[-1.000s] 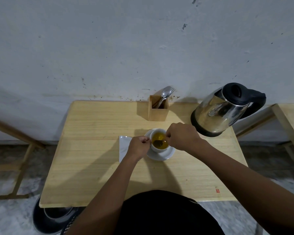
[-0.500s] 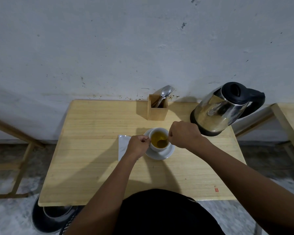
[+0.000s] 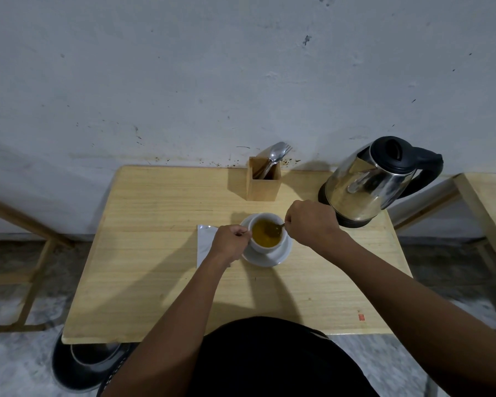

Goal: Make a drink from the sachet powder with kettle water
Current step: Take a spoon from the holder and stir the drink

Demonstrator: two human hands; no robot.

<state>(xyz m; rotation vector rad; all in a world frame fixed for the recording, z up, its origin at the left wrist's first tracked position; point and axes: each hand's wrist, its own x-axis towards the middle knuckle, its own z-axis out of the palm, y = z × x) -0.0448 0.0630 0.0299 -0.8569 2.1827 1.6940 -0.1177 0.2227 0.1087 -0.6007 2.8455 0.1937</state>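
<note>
A white cup (image 3: 267,246) full of amber drink stands on a white saucer (image 3: 269,257) in the middle of the wooden table (image 3: 161,270). My left hand (image 3: 231,243) grips the cup's left side, where its handle is hidden. My right hand (image 3: 311,223) pinches a small spoon (image 3: 275,229) whose bowl dips in the drink. A silver sachet (image 3: 204,245) lies flat left of the saucer, partly under my left wrist. The steel kettle (image 3: 370,181) with black lid and handle stands at the back right.
A wooden cutlery holder (image 3: 262,184) with a spoon and fork stands at the back by the wall. A second table's corner (image 3: 490,202) is at the right. A dark bin (image 3: 83,365) sits on the floor under the table's front left corner.
My right hand has shifted slightly right and back with the spoon circling in the drink. The left hand stays on the cup.
</note>
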